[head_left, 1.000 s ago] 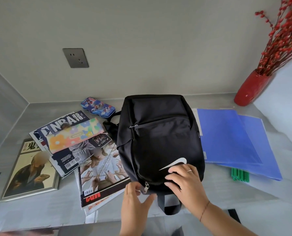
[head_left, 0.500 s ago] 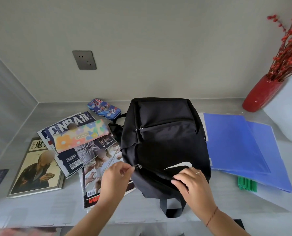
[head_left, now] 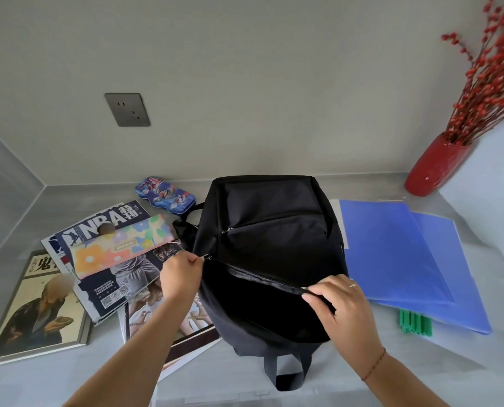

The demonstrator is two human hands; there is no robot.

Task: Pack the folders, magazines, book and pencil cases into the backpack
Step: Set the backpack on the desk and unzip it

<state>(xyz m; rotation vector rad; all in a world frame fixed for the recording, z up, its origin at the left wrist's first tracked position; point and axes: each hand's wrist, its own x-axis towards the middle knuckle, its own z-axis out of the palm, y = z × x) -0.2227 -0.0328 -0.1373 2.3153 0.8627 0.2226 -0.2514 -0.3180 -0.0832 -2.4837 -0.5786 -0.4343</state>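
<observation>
A black backpack [head_left: 274, 230] lies flat in the middle of the table, its top handle toward me. My left hand [head_left: 181, 276] pinches the zipper pull at the bag's left side. My right hand [head_left: 340, 306] grips the fabric by the zipper on the right. Two blue folders [head_left: 400, 259] lie overlapped to the right. On the left lie an NBA magazine [head_left: 103, 227], a flowered pencil case [head_left: 121, 248] on top of it, another magazine [head_left: 145, 315] under my left arm, and a book [head_left: 36, 306]. A blue tin pencil case [head_left: 165, 195] sits behind.
A red vase [head_left: 435, 168] with red berry branches stands at the back right corner. Green pens [head_left: 415, 323] lie just in front of the folders. A wall socket [head_left: 127, 109] is on the back wall. The table's front edge runs under my forearms.
My left hand has drawn the zipper pull from the bag's near end up along its left side, leaving a long stretch of zipper open. My right hand has shifted right along the zipper.
</observation>
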